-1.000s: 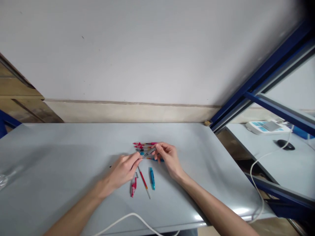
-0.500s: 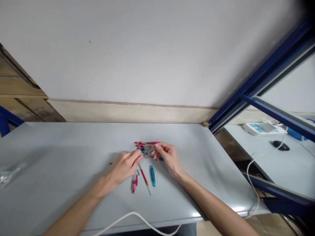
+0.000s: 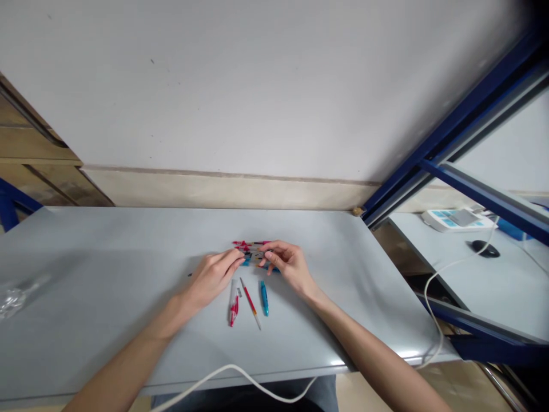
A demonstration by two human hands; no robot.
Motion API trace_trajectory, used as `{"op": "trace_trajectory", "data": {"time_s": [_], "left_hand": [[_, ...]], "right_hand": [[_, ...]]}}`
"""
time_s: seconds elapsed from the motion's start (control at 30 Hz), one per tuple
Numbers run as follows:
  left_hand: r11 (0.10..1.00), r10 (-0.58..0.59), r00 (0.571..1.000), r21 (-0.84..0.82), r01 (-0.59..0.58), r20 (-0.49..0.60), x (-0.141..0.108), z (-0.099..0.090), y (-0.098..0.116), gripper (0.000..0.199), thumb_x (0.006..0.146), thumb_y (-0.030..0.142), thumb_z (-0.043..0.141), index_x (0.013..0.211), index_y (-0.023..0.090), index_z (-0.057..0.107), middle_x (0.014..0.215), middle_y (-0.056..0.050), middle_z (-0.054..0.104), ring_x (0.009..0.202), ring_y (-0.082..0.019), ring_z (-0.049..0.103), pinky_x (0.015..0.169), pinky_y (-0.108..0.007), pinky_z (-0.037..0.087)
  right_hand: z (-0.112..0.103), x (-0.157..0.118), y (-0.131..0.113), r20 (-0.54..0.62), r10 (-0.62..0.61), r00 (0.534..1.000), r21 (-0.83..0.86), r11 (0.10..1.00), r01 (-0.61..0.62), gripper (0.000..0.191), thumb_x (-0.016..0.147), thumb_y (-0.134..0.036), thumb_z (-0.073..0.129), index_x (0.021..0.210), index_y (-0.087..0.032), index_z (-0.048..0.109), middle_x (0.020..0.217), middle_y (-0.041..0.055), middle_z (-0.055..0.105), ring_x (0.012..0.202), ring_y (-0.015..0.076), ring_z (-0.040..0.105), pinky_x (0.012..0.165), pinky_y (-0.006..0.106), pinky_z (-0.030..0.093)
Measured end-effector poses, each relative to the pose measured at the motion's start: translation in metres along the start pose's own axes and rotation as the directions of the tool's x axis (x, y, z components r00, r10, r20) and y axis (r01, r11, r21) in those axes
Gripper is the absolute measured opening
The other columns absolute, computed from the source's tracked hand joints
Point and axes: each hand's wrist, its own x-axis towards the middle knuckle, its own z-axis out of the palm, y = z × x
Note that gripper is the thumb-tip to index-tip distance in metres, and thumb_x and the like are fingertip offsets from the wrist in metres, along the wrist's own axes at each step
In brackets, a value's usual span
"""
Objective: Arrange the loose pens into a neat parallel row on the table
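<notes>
My left hand point(image 3: 217, 276) and my right hand point(image 3: 288, 264) are raised over the grey table, fingertips pinched and facing each other across a small gap. Small dark and grey pieces show at both sets of fingertips, too small to name. Behind them lies a row of red pen parts point(image 3: 240, 245) and blue ones, partly covered by my fingers. Nearer to me lie a clear pen barrel with a red grip point(image 3: 234, 309), a red ink refill point(image 3: 250, 302) and a teal pen barrel point(image 3: 264, 298).
Crumpled clear plastic point(image 3: 11, 302) lies at the table's far left. A white cable point(image 3: 231, 366) loops across the front edge. On the right, beyond a blue metal frame point(image 3: 472, 191), a black mouse point(image 3: 485, 248) and a white device point(image 3: 457, 220) rest on another table.
My fingertips have drawn apart; the grey-and-dark pen piece that spanned both hands no longer bridges them. The view has tilted slightly, and the loose pen parts remain in place.
</notes>
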Motion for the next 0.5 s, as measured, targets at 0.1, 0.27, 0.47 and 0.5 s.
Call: {"op": "trace_trajectory", "data": {"time_s": [0.1,0.27,0.47,0.5], "left_hand": [[0.999,-0.024,0.997,-0.029,0.026,0.071,-0.001,0.001,0.0,0.024,0.104,0.018,0.048,0.124,0.023,0.059,0.107,-0.004,0.073,0.09,-0.016,0.072,0.08,-0.027,0.057],[0.998,0.018,0.978,0.055,-0.03,0.21,-0.002,0.007,0.007,0.064,0.097,0.001,0.043,0.154,0.029,0.034,0.135,-0.009,0.063,0.115,-0.022,0.067,0.096,-0.038,0.058],[0.989,0.107,0.974,0.079,-0.125,0.199,-0.003,0.005,0.02,0.089,0.084,-0.012,0.034,0.161,0.031,0.021,0.144,-0.012,0.05,0.137,-0.026,0.05,0.11,-0.044,0.051],[0.989,0.111,0.972,0.072,-0.128,0.209,-0.003,0.003,0.021,0.091,0.083,-0.013,0.033,0.161,0.032,0.02,0.145,-0.012,0.048,0.138,-0.026,0.049,0.11,-0.044,0.051]], "right_hand": [[0.002,-0.003,-0.001,0.013,-0.03,0.999,-0.067,0.997,0.03,0.019,0.092,-0.035,0.069,0.099,-0.019,0.073,0.091,0.0065,0.072,0.075,0.0185,0.071,0.058,0.027,0.055],[0.006,-0.013,-0.001,0.185,-0.21,0.96,-0.384,0.884,0.267,0.023,0.099,-0.017,0.051,0.108,-0.022,0.072,0.1,0.006,0.073,0.084,0.0188,0.07,0.079,0.032,0.054],[0.006,-0.016,-0.001,0.125,-0.199,0.972,-0.535,0.812,0.235,0.024,0.105,-0.034,0.05,0.098,-0.022,0.07,0.068,0.0007,0.066,0.059,0.017,0.059,0.065,0.03,0.047],[0.005,-0.016,-0.001,0.115,-0.195,0.974,-0.544,0.808,0.226,0.025,0.105,-0.035,0.05,0.095,-0.022,0.069,0.066,0.0002,0.064,0.058,0.0168,0.057,0.063,0.029,0.046]]}}
